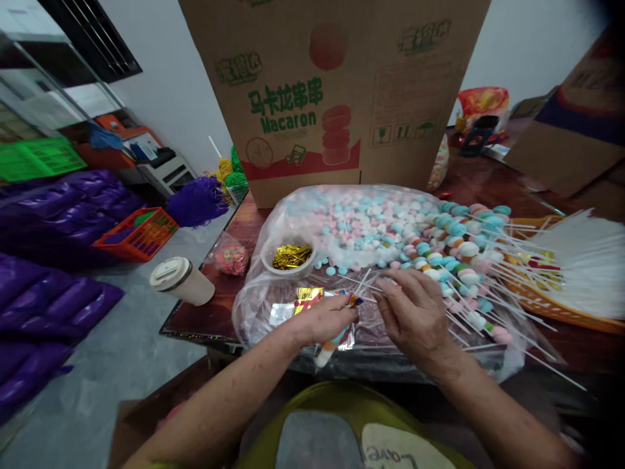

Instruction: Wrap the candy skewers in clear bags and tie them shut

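My left hand (334, 319) is wrapped round a candy skewer (326, 352) in a wrapper, its lower end showing below the fingers and a thin white stick above them. Just to the right, my right hand (415, 312) has its fingers curled near a white stick; what the fingertips hold is too small to tell. Left of the hands are gold and red wrappers (308, 298). Gold twist ties (291, 256) fill a round bowl (267, 260). Pink, blue and white candies (361, 218) lie loose on the clear plastic bag. Several candy skewers (469, 254) are piled to the right.
A large cardboard box (303, 143) stands behind the candies. At the table's left corner are a lidded cup (195, 286) and a bag of small candies (231, 257). An orange basket (561, 312) holds white sticks (586, 267) on the right.
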Tool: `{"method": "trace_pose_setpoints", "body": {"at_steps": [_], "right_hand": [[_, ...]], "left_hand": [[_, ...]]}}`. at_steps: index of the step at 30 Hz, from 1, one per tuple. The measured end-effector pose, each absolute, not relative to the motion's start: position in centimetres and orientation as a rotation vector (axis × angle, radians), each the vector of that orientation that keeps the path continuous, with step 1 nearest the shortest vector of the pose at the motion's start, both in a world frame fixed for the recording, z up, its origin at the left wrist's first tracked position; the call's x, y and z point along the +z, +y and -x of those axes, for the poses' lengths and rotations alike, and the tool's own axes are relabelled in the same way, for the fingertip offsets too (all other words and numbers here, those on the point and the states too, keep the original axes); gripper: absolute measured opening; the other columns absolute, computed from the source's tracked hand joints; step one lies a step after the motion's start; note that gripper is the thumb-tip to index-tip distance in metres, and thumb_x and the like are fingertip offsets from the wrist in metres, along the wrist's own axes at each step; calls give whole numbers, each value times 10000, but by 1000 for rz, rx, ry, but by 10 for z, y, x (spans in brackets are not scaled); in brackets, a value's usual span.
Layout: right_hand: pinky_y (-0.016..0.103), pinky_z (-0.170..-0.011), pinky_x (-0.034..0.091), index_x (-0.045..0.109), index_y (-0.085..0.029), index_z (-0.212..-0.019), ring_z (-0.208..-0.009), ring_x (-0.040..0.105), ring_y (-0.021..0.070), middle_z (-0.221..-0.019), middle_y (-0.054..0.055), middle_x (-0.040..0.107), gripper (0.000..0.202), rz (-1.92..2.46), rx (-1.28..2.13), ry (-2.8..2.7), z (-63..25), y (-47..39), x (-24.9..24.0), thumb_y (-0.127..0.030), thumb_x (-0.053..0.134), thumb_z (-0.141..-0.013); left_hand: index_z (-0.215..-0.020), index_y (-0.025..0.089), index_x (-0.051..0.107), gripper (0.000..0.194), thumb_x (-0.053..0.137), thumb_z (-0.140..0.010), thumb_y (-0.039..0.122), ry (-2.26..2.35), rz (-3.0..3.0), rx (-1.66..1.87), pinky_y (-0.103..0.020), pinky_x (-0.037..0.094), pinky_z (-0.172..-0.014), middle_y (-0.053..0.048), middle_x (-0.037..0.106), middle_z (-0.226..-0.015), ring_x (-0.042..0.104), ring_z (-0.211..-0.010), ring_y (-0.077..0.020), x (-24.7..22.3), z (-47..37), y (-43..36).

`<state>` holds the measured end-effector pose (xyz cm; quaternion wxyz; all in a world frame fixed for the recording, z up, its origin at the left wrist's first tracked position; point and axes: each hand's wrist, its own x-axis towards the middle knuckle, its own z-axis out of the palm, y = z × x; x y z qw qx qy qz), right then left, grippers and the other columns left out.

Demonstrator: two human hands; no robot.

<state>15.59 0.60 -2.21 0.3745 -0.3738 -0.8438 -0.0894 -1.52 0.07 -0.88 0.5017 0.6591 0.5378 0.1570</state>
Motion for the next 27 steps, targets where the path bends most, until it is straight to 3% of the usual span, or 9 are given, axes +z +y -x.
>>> {"method": "trace_pose_setpoints", "body": {"at_steps": [2,4,10,14,16,18,20,23,27], "right_hand": [[491,-959,303,573,-140,-1045,-1126,434,270,-1100,132,592,243,726,-392,-2361,-159,9,-17,-123,464,-829],[524,-1000,241,552,-135,-1094,-1110,444,257,-1053,104,614,289,478,-413,-2608,-160,10,-18,-104,433,-832],[523,-876,359,590,-151,-758,-743,531,231,-726,89,620,144,580,-90,-2729,-147,1,-44,-89,460,-752],[349,-606,467,495,-204,-639,-546,501,173,-547,28,517,208,974,1247,-2307,-133,-7,-42,-201,368,-804],[301,-487,447,449,-222,-589,-406,414,137,-427,-40,365,218,1111,2011,-1870,-126,-4,-31,-267,367,-786],[279,-431,418,466,-214,-565,-358,370,114,-415,-52,355,230,1095,2370,-1725,-114,12,-15,-319,409,-761],[256,-459,420,549,-191,-622,-435,455,110,-544,-6,518,276,974,2167,-2123,-91,43,2,-372,434,-796],[238,-593,456,611,-175,-805,-662,563,122,-777,25,614,340,1113,901,-2741,-35,100,16,-345,337,-911],[340,-754,486,581,-130,-1018,-879,577,170,-1031,76,588,240,1270,501,-2856,43,147,-2,-307,525,-865]], "left_hand": [[-783,158,582,143,445,-761,193,1303,-1511,339,-296,435,-755,-20,597,-777,534,-785,-167,-6,16,-1],[-682,158,559,146,426,-744,157,1223,-1452,279,-277,456,-675,-6,569,-657,541,-668,-146,-5,17,-4],[-656,170,509,134,423,-758,156,1148,-1789,-93,-258,443,-562,-19,581,-618,550,-564,-146,5,24,-11],[-916,135,557,177,476,-763,171,1316,-2634,-59,-331,448,-639,-90,644,-806,586,-680,-210,9,40,-22],[-930,137,555,178,428,-810,167,1195,-2908,164,-334,441,-652,-80,634,-796,580,-679,-197,4,54,-32],[-858,148,570,177,396,-830,166,1186,-2907,450,-308,434,-627,-66,619,-742,569,-653,-176,-5,69,-41],[-802,154,589,170,421,-818,168,1363,-2560,788,-282,434,-625,-65,621,-722,574,-661,-163,-16,85,-47],[-769,159,613,121,506,-778,214,1620,-1520,1252,-240,432,-576,-31,610,-645,577,-620,-144,-30,106,-48],[-752,151,602,175,644,-644,283,1452,-447,1467,-201,390,-442,12,591,-576,544,-459,-105,-40,125,-42]]}}
